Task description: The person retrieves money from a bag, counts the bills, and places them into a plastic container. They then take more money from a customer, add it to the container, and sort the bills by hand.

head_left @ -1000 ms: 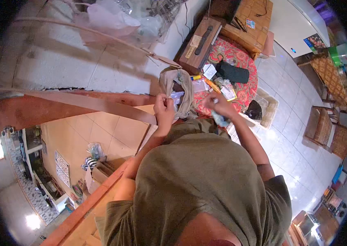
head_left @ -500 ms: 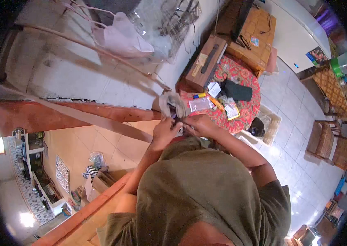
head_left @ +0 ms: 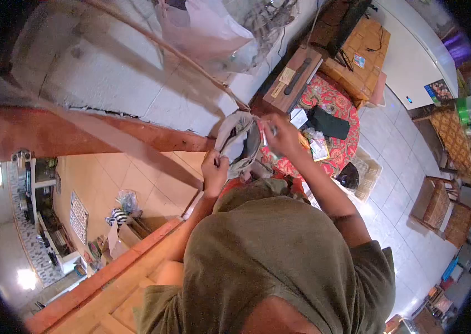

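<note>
A greyish-beige cloth bag (head_left: 230, 131) hangs in front of my body with its mouth spread wide, showing a pale lining and a dark inside. My left hand (head_left: 215, 171) pinches the bag's near left edge between thumb and fingers. On the opposite side, my right hand (head_left: 281, 136) is at the bag's right rim, fingers curled and slightly blurred. A small white-and-red bit shows by its fingertips, too small to name. A long brown strap (head_left: 157, 43) runs up and left from near the bag.
Right of the bag stands a round table with a red patterned cloth (head_left: 347, 106), carrying a dark folded item (head_left: 331, 122) and small packets. A wooden box (head_left: 291, 80) sits behind. A pink plastic bag (head_left: 207, 33) lies on the ledge. A woven chair (head_left: 441, 209) is further right.
My hands, close together before, have moved apart, left hand to the left and right hand up and right. The bag's mouth has opened wide. The whole view has shifted slightly.
</note>
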Action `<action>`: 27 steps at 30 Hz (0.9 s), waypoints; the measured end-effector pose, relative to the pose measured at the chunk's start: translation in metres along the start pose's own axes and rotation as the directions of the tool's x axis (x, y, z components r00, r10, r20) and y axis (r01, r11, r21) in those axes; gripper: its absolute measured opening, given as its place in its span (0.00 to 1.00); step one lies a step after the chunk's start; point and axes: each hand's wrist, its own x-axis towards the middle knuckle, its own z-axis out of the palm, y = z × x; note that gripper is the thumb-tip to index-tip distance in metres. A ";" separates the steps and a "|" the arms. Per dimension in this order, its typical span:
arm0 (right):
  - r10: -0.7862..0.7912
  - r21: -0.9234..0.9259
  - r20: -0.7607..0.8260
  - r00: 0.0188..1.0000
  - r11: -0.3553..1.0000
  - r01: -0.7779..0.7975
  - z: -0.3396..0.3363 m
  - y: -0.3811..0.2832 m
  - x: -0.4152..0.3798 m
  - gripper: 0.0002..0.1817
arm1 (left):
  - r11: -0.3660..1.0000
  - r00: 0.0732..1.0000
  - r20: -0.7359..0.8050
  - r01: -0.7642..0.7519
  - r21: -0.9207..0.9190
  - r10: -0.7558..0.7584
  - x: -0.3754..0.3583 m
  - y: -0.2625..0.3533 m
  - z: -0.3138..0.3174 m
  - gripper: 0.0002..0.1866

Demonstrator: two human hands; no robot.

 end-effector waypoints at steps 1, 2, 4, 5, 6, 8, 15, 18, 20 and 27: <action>-0.002 0.006 0.007 1.000 1.000 0.002 0.002 -0.008 -0.013 0.12 | 1.000 1.000 -0.007 0.006 0.002 -0.006 0.001 0.004 0.002 0.09; -0.046 -0.042 0.314 0.948 0.997 0.063 0.004 -0.015 -0.024 0.14 | 0.991 0.989 -0.070 -0.126 0.040 0.129 0.002 0.009 0.005 0.08; -0.066 -0.072 0.586 0.808 0.988 0.133 0.012 -0.014 -0.038 0.16 | 0.979 0.971 -0.135 -0.190 0.079 0.199 0.002 0.017 0.007 0.07; -0.066 -0.113 0.588 0.806 0.980 0.163 0.018 -0.005 -0.044 0.18 | 0.978 0.970 -0.134 -0.195 0.075 0.204 0.004 0.016 0.007 0.07; -0.062 -0.153 0.592 0.803 0.970 0.189 0.018 -0.008 -0.045 0.20 | 0.976 0.953 -0.211 -0.205 0.078 0.217 0.005 0.014 0.007 0.07; -0.067 -0.151 0.600 0.797 0.969 0.196 0.010 -0.011 -0.047 0.20 | 0.973 0.930 -0.287 -0.217 0.079 0.231 0.008 0.012 0.007 0.07; 0.003 0.001 0.411 0.911 1.000 -0.003 0.018 -0.015 -0.074 0.17 | 0.941 0.928 -0.157 -0.330 0.075 0.338 0.007 0.012 -0.002 0.07; 0.109 0.270 0.091 0.990 0.954 -0.130 0.035 -0.023 -0.061 0.15 | 0.949 0.949 0.003 -0.316 0.007 0.316 0.011 0.011 -0.006 0.08; 0.142 0.063 0.251 0.957 0.985 -0.162 0.031 -0.046 -0.042 0.14 | 0.973 0.967 0.109 -0.233 -0.001 0.231 0.012 0.004 -0.007 0.09; 0.412 -0.620 0.457 0.788 0.783 -0.049 0.058 0.001 -0.038 0.14 | 0.976 0.988 -0.080 -0.146 -0.162 0.135 0.037 -0.026 -0.005 0.06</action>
